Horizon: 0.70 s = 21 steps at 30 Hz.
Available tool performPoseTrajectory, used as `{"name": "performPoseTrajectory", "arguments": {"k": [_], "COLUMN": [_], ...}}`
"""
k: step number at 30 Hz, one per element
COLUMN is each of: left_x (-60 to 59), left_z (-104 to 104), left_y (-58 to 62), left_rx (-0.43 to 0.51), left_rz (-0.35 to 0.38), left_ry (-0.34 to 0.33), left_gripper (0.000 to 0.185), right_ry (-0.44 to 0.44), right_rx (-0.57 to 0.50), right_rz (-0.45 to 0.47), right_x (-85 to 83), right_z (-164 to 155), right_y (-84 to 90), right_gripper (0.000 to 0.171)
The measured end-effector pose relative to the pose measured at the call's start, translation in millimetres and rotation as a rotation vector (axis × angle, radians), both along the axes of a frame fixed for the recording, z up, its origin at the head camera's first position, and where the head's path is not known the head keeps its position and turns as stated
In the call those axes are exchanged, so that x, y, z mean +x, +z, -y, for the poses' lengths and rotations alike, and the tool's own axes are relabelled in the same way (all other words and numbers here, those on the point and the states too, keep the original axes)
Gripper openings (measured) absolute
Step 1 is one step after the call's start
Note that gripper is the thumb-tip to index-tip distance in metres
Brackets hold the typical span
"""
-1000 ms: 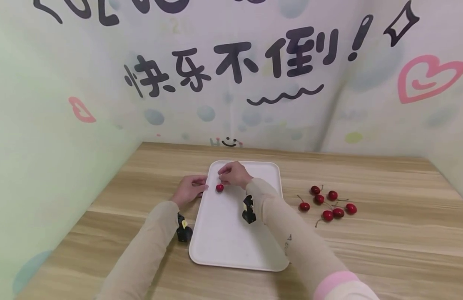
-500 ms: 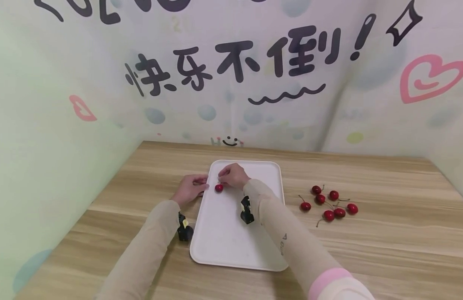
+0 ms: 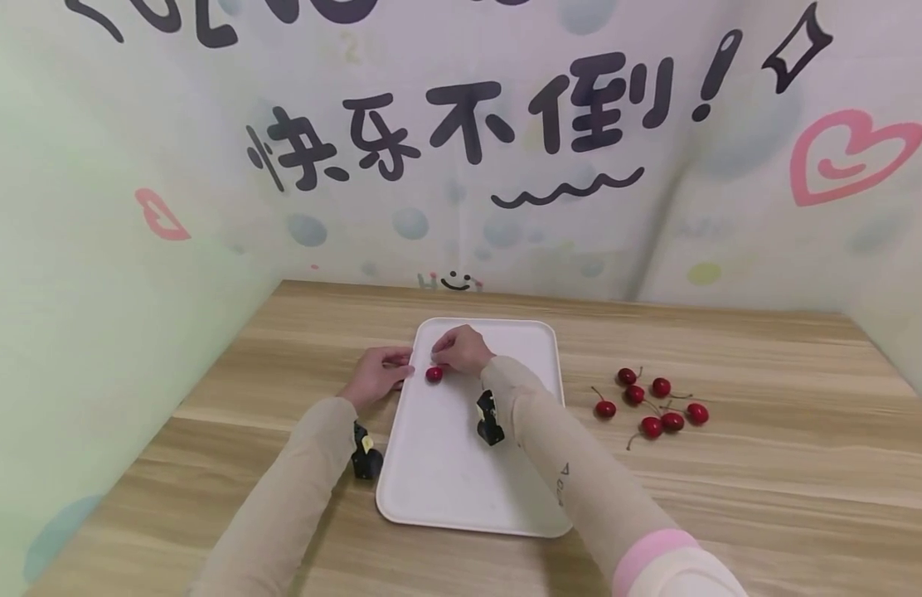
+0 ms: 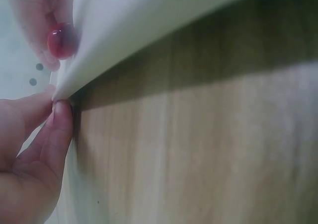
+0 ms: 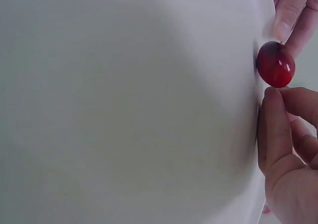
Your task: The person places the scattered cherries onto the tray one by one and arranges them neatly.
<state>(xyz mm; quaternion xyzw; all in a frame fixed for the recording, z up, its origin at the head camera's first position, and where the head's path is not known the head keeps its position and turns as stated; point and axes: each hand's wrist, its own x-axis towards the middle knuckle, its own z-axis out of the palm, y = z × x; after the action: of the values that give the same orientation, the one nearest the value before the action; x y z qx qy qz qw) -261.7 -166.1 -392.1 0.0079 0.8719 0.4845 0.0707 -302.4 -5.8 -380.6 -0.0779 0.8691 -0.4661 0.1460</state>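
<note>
A white rectangular tray (image 3: pixel 461 473) lies on the wooden table. On its left side, my left hand (image 3: pixel 376 377) pinches the rim between thumb and fingers, as the left wrist view shows with the tray edge (image 4: pixel 94 60). My right hand (image 3: pixel 464 349) is over the far left part of the tray, thumb and index finger pinched together right at the end of a dark red cherry (image 5: pixel 276 65). The cherry sits low at the tray surface, close to the left rim. Its stem is hidden by the fingertips.
Several red cherries with stems (image 3: pixel 651 427) lie grouped on the table (image 3: pixel 789 431) to the right of the tray. One cherry (image 3: pixel 605 409) is nearest the tray. A printed cloth backdrop (image 3: pixel 461 232) rises behind the table, and a pale wall stands at left.
The right hand and its cherry have shifted slightly left toward the tray's rim. The left hand stays at the rim, and the other cherries have not moved.
</note>
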Motion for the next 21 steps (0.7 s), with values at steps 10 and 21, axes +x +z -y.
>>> {"name": "performPoseTrajectory", "arguments": {"k": [10,21], "left_x": [-0.7,1.6], "left_z": [1.0,0.1], "left_y": [-1.1,-0.3], "left_rx": [0.003,0.016], "left_rz": [-0.002,-0.023], "left_ry": [0.001,-0.012], "left_gripper": [0.036,0.036], "right_ry": [0.010,0.020], "right_rx": [0.057,0.023], "right_rz": [-0.013,0.009], "right_x": [-1.6,3.2], "right_z": [-0.9,-11.4], "right_y": [-1.4,16.6], "right_gripper": [0.014,0.019]}}
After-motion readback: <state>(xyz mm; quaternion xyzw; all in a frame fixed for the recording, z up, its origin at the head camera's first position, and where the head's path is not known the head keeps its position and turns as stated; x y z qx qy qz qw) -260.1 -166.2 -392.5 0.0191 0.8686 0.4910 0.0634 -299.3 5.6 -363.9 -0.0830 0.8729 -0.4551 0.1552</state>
